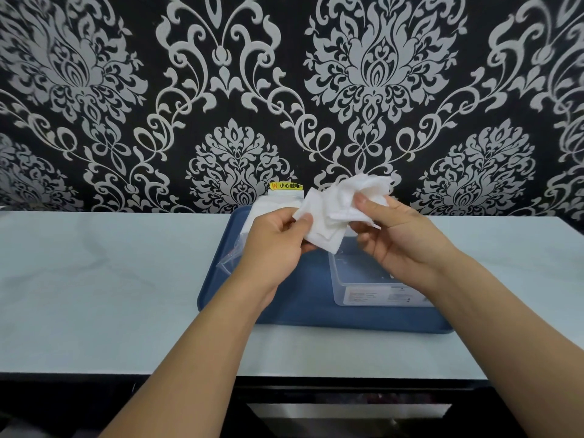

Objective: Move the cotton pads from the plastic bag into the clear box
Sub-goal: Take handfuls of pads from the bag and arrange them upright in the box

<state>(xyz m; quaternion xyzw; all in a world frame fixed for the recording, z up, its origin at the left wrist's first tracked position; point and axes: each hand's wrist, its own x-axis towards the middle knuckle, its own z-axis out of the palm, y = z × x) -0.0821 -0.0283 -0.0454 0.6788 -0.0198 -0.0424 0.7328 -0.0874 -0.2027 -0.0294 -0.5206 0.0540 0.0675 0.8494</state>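
Observation:
Both hands hold a loose bunch of white cotton pads [338, 205] in the air above a blue tray [284, 314]. My left hand [278, 240] pinches the lower left pads between thumb and fingers. My right hand [395, 235] grips the upper right pads. The clear box [373, 292] stands open on the tray's right half, just below my right hand, and looks empty where it shows. A crumpled clear plastic bag [230, 259] lies at the tray's left edge, mostly hidden behind my left hand.
The tray sits on a pale counter [110, 279] against a black and silver patterned wall. A white packet with a yellow label [286, 192] stands behind the tray by the wall. The counter's front edge drops to a dark cabinet below.

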